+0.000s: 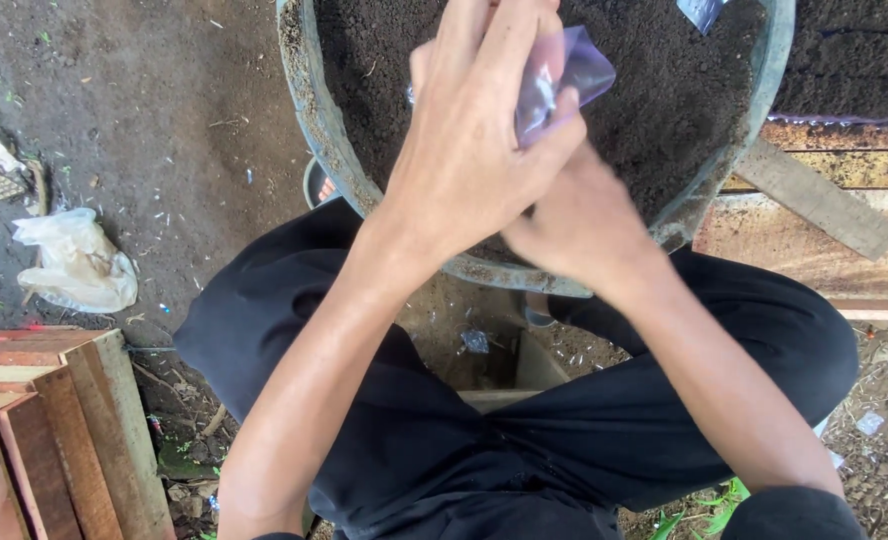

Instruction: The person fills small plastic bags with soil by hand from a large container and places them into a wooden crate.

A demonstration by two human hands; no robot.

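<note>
Crumbly dark soil [664,90]; hands' grip [484,150], seemingly crinkled plastic bag [564,80].

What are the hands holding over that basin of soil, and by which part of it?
Both the left hand and the right hand grip a small clear plastic bag by its lower part; its upper end sticks out above the fingers.

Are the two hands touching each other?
Touching. The head view shows the left hand laid over the right hand, both pinching a small clear plastic bag above the soil tub.
</note>
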